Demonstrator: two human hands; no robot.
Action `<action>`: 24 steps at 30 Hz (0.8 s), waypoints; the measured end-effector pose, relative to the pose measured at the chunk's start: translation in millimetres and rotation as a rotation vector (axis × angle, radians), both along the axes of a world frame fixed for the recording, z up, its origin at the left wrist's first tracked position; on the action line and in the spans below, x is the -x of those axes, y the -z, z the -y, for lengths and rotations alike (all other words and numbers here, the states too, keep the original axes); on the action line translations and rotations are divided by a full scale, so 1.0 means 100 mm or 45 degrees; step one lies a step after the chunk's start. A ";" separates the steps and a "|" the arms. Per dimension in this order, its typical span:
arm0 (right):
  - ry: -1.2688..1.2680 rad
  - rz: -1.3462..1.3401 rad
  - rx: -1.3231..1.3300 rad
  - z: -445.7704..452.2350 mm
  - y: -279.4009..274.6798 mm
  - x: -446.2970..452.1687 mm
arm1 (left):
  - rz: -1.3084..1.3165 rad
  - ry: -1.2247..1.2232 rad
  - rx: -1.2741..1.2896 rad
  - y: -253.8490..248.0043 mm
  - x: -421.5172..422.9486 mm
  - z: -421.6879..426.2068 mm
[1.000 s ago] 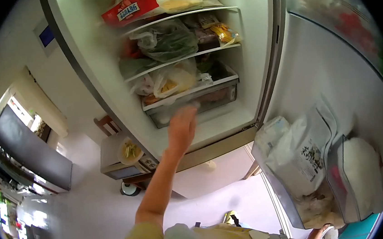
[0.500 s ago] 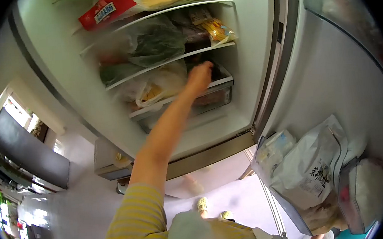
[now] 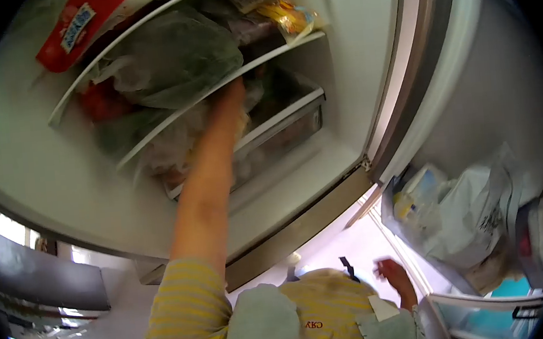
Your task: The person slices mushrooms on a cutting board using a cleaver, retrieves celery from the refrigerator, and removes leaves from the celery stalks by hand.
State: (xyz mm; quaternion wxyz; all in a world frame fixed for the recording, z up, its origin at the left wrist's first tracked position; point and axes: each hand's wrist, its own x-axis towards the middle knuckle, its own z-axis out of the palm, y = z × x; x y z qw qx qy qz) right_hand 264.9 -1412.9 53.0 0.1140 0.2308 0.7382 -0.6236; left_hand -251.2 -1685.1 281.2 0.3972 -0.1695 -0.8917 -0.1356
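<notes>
My left arm reaches into the open refrigerator. My left hand (image 3: 232,94) is under the middle shelf (image 3: 179,116), above the pull-out drawer (image 3: 283,118). Its fingers are hidden by the shelf edge and blur, so I cannot tell what they touch. Crumpled clear plastic bags (image 3: 175,139) lie beside the wrist, in the left part of the drawer. At the lower right, my right hand (image 3: 393,272) hangs beside my body, fingers loosely apart, with nothing visible in it.
On the middle shelf are a greenish plastic bag (image 3: 178,61) and a yellow packet (image 3: 290,16). A red packet (image 3: 81,25) sits higher up. The open door (image 3: 502,78) at the right carries a bin with a white pouch (image 3: 466,217).
My left hand has gone deeper under the shelf and towards the left. The view has moved closer to the refrigerator. My right hand has come into view at the lower right.
</notes>
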 end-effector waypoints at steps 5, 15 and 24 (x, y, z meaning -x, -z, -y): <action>-0.212 -0.599 0.011 0.73 -1.11 1.42 | -0.254 0.187 0.071 0.03 0.02 0.01; 0.178 -0.957 -0.925 1.41 -2.37 4.30 | 0.374 0.185 -0.492 -0.23 -0.66 -0.06; 0.292 -1.247 -0.499 1.13 -2.00 4.97 | 0.568 -0.124 0.297 -0.35 -0.57 -0.08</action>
